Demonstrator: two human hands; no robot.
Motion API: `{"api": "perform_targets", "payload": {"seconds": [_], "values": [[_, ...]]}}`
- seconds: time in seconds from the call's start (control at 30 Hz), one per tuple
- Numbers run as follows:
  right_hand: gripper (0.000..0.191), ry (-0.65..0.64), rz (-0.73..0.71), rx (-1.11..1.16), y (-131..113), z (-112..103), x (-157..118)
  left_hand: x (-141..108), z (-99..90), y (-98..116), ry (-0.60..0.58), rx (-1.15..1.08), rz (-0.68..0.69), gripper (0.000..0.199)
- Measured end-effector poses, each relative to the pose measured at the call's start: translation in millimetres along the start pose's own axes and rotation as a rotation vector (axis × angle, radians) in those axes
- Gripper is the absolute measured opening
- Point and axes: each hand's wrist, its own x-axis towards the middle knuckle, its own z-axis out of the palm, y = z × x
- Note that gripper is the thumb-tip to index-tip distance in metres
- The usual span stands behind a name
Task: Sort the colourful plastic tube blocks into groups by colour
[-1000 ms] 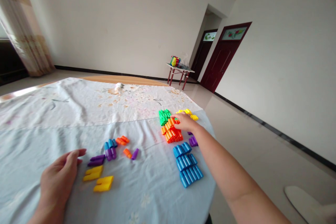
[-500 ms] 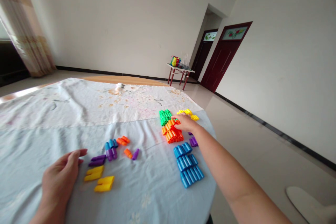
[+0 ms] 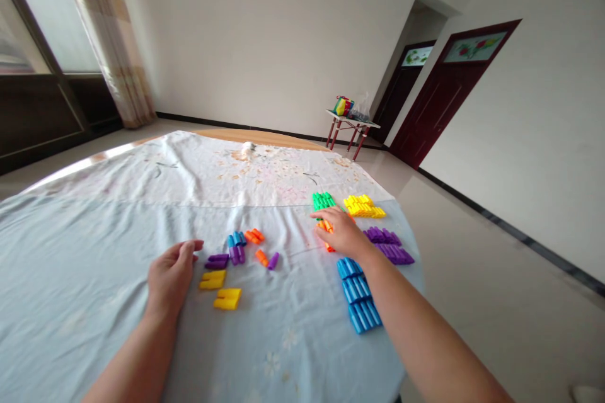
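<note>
My right hand [image 3: 345, 232] is over the stack of orange bullet-shaped plastic pieces [image 3: 326, 227], hiding most of it. Its thumb and fingers are apart, with no piece visibly gripped. Just beyond lie green pieces [image 3: 323, 199]; rows of blue pieces [image 3: 358, 290] are on the near side. My left hand [image 3: 171, 274] rests on the cloth, fingers loosely curled together with nothing seen in them. Beside it are a purple pair [image 3: 217, 261], yellow pairs [image 3: 227, 298], a joined blue and purple group [image 3: 237, 247], orange pieces [image 3: 254, 236], and an orange piece [image 3: 261, 257] by a single purple one [image 3: 273, 261].
Yellow pieces [image 3: 363, 206] and purple rows [image 3: 390, 245] lie near the right edge of the round table, on its flowered tablecloth [image 3: 265, 346]. A small side table [image 3: 352, 119] with a colourful bag [image 3: 343, 106] stands by the far wall, near dark red doors [image 3: 454, 94].
The view has swung left. My right hand has come nearer and left across the orange pieces, uncovering the yellow and purple rows. My left hand stays beside the small groups.
</note>
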Motion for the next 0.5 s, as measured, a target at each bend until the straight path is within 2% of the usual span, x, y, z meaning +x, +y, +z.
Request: {"api": "perform_targets", "payload": {"seconds": [0.13, 0.27, 0.37, 0.5], "values": [[0.026, -0.045, -0.031, 0.187, -37, 48, -5, 0, 1.0, 0, 0.013, -0.039, -0.013, 0.043], [0.026, -0.063, 0.012, 0.239, -56, 91, 4, 0, 1.4, -1, 0.029, -0.057, -0.005, 0.04], [0.025, -0.026, 0.048, 0.197, -64, 114, 17, 0, 1.5, -2, 0.031, -0.067, 0.006, 0.039], [0.024, 0.012, 0.126, 0.101, -67, 133, 31, 0, 1.2, -2, 0.03, -0.073, 0.022, 0.038]]}}
